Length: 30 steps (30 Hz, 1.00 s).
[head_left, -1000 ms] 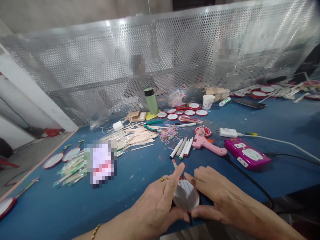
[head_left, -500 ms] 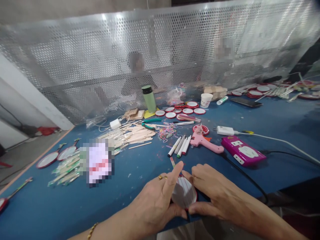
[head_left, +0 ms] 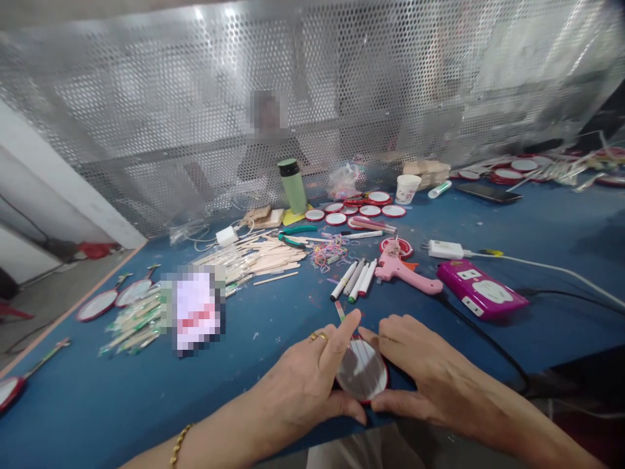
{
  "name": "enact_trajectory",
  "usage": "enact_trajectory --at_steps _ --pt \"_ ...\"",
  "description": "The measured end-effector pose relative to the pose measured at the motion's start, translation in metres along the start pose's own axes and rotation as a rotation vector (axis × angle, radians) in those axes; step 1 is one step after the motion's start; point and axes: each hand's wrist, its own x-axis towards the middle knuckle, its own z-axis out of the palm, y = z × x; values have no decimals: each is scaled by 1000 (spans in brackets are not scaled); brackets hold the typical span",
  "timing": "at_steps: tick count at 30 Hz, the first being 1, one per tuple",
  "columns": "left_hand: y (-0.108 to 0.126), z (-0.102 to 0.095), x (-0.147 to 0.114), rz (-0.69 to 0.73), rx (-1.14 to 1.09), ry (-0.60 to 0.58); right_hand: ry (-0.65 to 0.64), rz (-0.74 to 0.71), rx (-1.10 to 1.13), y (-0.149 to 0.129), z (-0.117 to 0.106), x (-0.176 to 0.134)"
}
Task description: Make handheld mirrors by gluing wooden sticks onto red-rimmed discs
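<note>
A round red-rimmed mirror (head_left: pixel 362 370) lies at the table's near edge, with a thin stick handle (head_left: pixel 340 310) pointing away from me. My left hand (head_left: pixel 317 371) grips the mirror's left side, thumb at the near rim and index finger stretched along the handle's base. On the opposite side, my right hand (head_left: pixel 407 365) holds the rim between thumb and bent fingers. Just beyond lie several markers (head_left: pixel 354 280) and a pink hot glue gun (head_left: pixel 407 275) with its cord trailing to the right.
A purple power strip (head_left: pixel 481 290) and white charger (head_left: pixel 445 249) are at right. Wooden sticks (head_left: pixel 273 254), pliers (head_left: pixel 293 240), rubber bands (head_left: pixel 329 253) and a green bottle (head_left: pixel 293 185) stand or lie farther back. Handled mirrors (head_left: pixel 97 305) lie left. A perforated metal screen (head_left: pixel 195 130) closes off the back.
Both hands keep their hold on the mirror with almost the same pose. The view has shifted slightly, and more of the mirror's face shows between the hands.
</note>
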Motion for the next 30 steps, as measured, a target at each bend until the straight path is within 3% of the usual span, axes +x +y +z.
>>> enact_trajectory --at_steps 8,12,16,24,30 --pt "5 -5 -3 -129 -87 19 9 -17 29 0 -4 4" --pt "1 -10 -1 -342 -181 122 -10 -55 15 -3 -8 7" --pt "-6 -17 4 -468 -237 237 -41 -50 -10 -7 -11 11" --pt "-17 -24 6 -511 -234 310 36 -71 -169 -10 9 11" --pt "-32 -26 7 -538 -188 334 94 -112 -278 -11 12 14"
